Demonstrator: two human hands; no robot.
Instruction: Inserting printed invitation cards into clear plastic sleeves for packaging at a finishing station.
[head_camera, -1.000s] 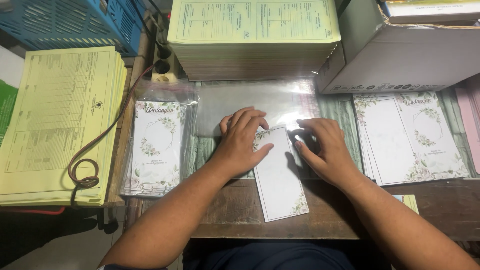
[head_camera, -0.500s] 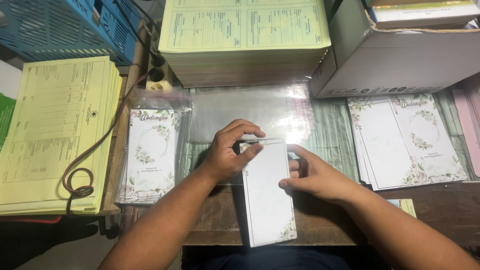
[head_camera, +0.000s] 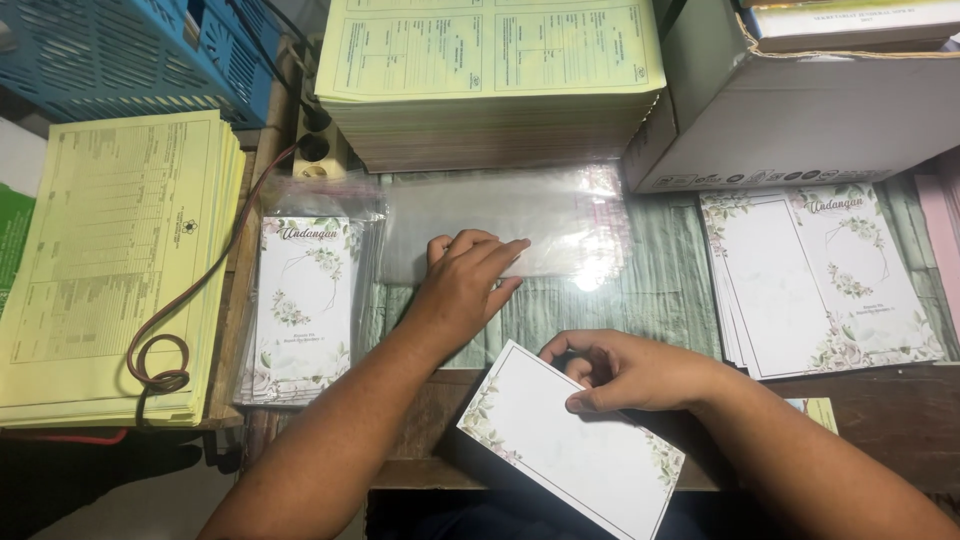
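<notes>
The right hand (head_camera: 625, 372) covers the top edge of the white card (head_camera: 572, 440), and the card's bottom corner runs off the picture. The left hand (head_camera: 462, 290) hides part of the clear plastic sleeves (head_camera: 560, 225). The blue crate (head_camera: 120, 55), the cardboard box (head_camera: 800, 110) and the yellow paper stack (head_camera: 490, 60) are cut off at the top. The writing on the yellow sheets is too small to tell.

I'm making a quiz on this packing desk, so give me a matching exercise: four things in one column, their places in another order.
1. left hand
2. right hand
3. bagged cards
4. cardboard box

a. top right of the desk
b. holding the floral card
c. flat on the clear sleeves
d. left of the left hand

Pairs: 1-c, 2-b, 3-d, 4-a
</notes>
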